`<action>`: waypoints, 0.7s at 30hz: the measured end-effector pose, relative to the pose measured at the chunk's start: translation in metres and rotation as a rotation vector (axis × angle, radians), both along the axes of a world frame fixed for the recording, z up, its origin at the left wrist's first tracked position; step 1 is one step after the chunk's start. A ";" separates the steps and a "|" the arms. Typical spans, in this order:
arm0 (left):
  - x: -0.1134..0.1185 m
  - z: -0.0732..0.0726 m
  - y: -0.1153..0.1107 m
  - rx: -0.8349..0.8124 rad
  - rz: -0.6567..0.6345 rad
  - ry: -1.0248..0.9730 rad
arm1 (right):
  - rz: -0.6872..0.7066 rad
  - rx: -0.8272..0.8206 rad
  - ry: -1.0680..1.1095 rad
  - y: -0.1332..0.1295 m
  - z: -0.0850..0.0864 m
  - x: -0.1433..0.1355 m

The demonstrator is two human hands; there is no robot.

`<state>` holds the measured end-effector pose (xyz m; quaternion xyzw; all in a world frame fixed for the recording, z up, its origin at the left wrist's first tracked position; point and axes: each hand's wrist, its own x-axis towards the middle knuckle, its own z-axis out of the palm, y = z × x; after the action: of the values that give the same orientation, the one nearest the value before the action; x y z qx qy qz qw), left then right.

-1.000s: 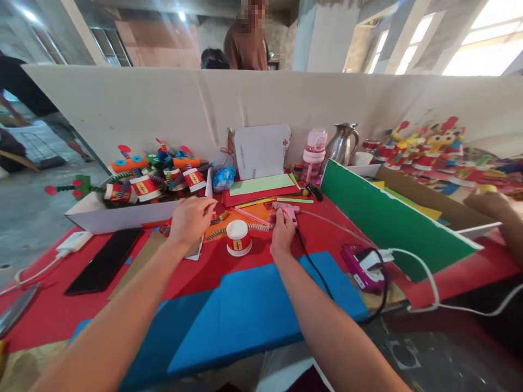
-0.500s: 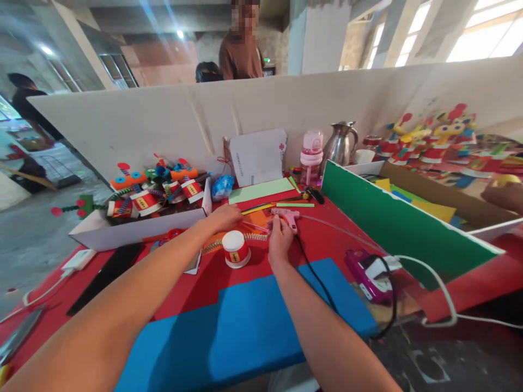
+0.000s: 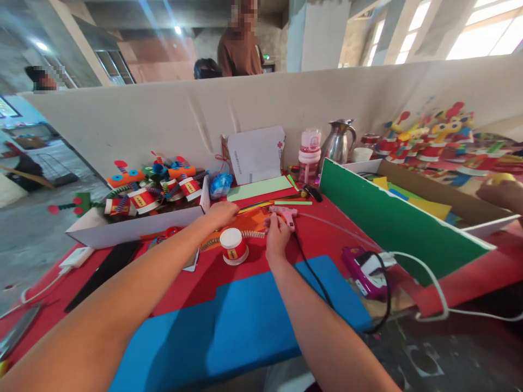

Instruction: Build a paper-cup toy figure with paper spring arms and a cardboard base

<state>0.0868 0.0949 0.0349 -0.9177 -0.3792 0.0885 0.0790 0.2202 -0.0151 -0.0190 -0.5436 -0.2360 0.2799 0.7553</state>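
Observation:
My left hand (image 3: 223,215) is closed beside orange sheets (image 3: 249,220); what it holds, if anything, is hidden. My right hand (image 3: 278,235) has its fingers together at the near side of a pink glue gun (image 3: 289,216), and whether they grip the gun or something small is unclear. Between my forearms stands a red and white paper cup (image 3: 234,246), upside down, with coiled paper springs (image 3: 253,234) reaching out on both sides. Behind the hands lies a pale green sheet (image 3: 259,188) with thin strips near it.
On the left, a white box (image 3: 139,231) holds cup figures. To the right are a green-sided box (image 3: 392,223), a purple power strip (image 3: 363,275) and a black cable. A pink bottle (image 3: 309,158) and a metal jug (image 3: 338,142) stand behind. Another person's hand (image 3: 502,190) is at far right.
The view has shifted slightly. The pinkish stick seen between my hands earlier no longer shows. My left hand looks more closed, and the person at far left has moved.

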 end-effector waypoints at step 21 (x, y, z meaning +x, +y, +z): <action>-0.099 0.052 -0.034 0.200 0.235 -0.194 | 0.014 0.018 0.022 0.001 -0.002 0.001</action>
<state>-0.0123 0.0610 0.0870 -0.8589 -0.4964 -0.0298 0.1221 0.2208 -0.0138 -0.0209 -0.5322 -0.2338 0.2889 0.7607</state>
